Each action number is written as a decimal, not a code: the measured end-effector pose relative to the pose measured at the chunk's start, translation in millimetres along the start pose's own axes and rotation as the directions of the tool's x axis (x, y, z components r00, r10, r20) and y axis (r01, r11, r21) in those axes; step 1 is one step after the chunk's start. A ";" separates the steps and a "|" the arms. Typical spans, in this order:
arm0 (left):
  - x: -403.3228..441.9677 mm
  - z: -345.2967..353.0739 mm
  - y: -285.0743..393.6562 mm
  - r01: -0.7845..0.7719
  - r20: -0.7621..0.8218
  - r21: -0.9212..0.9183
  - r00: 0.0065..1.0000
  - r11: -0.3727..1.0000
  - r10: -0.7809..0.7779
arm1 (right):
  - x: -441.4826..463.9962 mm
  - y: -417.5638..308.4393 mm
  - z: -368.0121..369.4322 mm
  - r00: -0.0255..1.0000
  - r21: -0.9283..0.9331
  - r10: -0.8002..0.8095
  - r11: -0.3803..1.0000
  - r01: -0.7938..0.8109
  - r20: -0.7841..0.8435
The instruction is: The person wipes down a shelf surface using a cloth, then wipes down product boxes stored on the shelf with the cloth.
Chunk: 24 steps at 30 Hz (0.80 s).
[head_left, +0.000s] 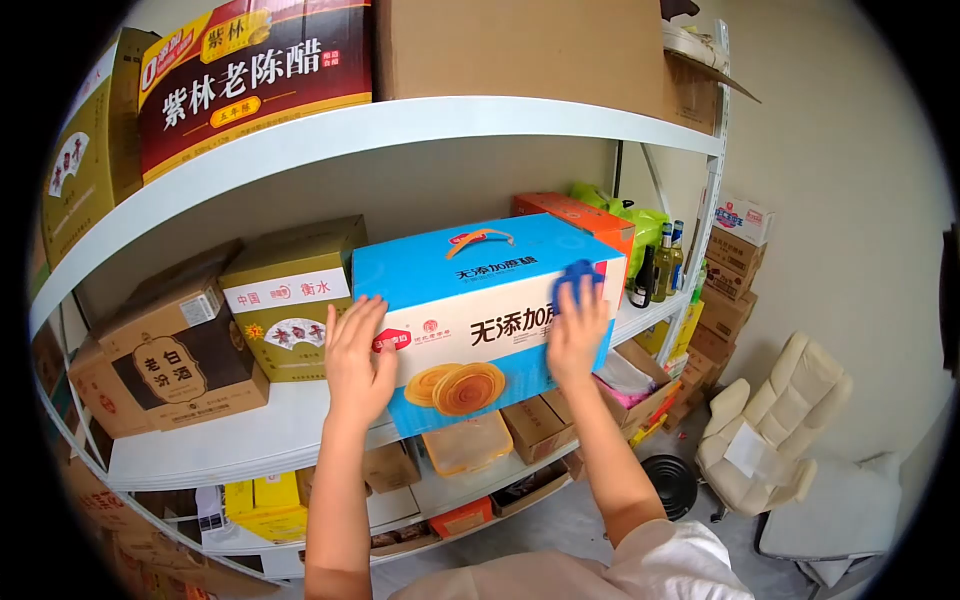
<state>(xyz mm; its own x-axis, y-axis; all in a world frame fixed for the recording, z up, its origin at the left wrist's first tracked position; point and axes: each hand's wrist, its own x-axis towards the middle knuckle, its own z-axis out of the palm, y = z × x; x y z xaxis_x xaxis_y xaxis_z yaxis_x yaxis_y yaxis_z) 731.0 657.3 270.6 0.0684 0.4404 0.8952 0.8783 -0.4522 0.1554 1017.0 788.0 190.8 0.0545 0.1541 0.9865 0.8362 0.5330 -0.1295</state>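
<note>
A blue and white gift box (pixel 520 320) with pictured round biscuits and an orange carry handle sits on the middle shelf, its front face toward me. At its left front edge, my left hand (pixel 358 345) rests against the cardboard with fingers extended and fairly flat. My right hand (pixel 577 335) presses against the right part of the front, holding a crumpled blue cloth (pixel 577 277) under its fingertips. Part of the cloth is hidden by the fingers.
Left of the gift box stand a green-gold carton (pixel 290 280) and a brown liquor carton (pixel 165 350). An orange box (pixel 575 215) and glass bottles (pixel 660 262) are behind at right. Cartons fill the upper shelf (pixel 430 112). A cream chair (pixel 780 420) stands on the right.
</note>
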 end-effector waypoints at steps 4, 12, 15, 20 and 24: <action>-1.7 0.0 0.8 -0.014 -0.019 0.007 1.000 1.000 0.015 | -1.5 46.7 -7.0 0.981 0.017 0.190 0.982 -0.190 -0.041; -1.4 -1.1 -8.9 -0.031 -0.026 -0.043 0.999 0.999 0.030 | -15.1 13.7 1.7 0.919 0.154 0.355 0.931 -0.331 -0.171; -2.9 -1.9 -8.8 -0.019 -0.023 -0.082 1.000 0.996 0.017 | -22.4 -17.5 3.4 0.889 0.326 0.447 0.859 -0.394 -0.102; -3.9 -0.5 -9.9 -0.004 -0.029 -0.114 1.000 0.993 0.001 | -38.7 -104.9 18.4 0.941 0.505 0.338 0.810 -0.299 0.015; -5.3 0.3 -8.6 -0.001 -0.029 -0.113 1.000 0.994 -0.002 | -43.8 -173.4 20.8 0.996 0.480 -0.049 0.878 0.007 0.073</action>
<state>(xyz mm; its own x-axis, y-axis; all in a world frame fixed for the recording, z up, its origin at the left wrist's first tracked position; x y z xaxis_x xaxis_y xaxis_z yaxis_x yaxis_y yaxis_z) 723.3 659.2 264.4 0.0524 0.4188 0.9066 0.8193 -0.5371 0.2007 858.3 706.2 168.0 -0.0263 0.1887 0.9817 0.4724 0.8678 -0.1541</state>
